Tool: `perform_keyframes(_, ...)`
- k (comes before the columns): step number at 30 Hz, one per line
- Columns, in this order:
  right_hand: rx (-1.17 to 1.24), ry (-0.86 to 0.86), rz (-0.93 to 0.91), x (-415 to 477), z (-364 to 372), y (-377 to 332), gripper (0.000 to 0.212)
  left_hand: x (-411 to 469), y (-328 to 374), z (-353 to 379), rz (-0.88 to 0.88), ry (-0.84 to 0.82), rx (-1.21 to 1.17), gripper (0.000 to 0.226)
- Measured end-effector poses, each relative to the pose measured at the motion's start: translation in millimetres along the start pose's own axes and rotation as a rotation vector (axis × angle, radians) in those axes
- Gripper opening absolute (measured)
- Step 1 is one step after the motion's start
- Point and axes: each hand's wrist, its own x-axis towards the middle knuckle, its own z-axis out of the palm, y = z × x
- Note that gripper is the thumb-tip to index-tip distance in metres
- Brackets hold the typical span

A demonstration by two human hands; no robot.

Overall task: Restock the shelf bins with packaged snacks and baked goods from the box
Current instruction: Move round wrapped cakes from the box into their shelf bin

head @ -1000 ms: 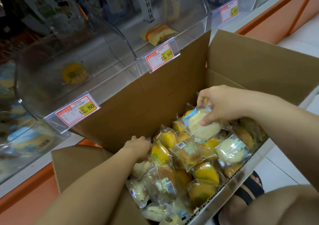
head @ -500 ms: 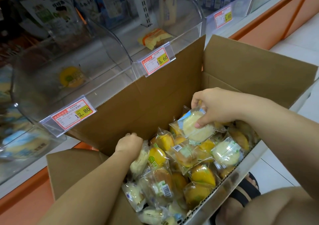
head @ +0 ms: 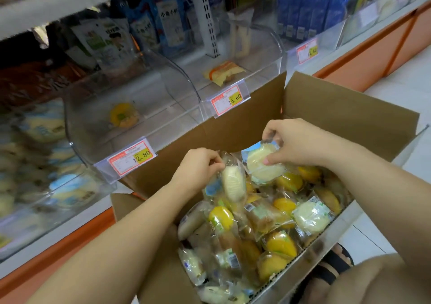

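An open cardboard box (head: 345, 114) in front of me holds several wrapped pastries, yellow and pale. My left hand (head: 198, 166) pinches the top of a pale wrapped cake (head: 233, 183), which hangs upright just above the pile. My right hand (head: 296, 140) grips a round pale cake in a blue-edged wrapper (head: 263, 163) over the box's far side. Behind the box stand clear shelf bins: one (head: 130, 107) tagged 12.80 holds a single yellow pastry (head: 123, 115), and one (head: 235, 70) tagged 15.60 holds an orange-striped packet (head: 222, 72).
A bin at the left (head: 46, 163) is full of blue-and-white packs. Upright snack bags and blue cartons (head: 310, 2) line the shelf behind the bins. An orange shelf base (head: 377, 44) runs along the floor. My sandalled foot (head: 335, 266) is beside the box.
My left hand has come up out of the pile with a pale cake in its grip. My right hand has lifted its round cake slightly. The view has tilted up toward the shelf.
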Motion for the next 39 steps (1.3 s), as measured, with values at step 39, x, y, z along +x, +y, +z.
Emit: perform_keyframes(39, 0.242, 0.486, -0.716, 106.4, 108.3, -307.0, 0.035, -171.7, -241.3, -228.4, -0.411, 1.622, -0.918, 0.006)
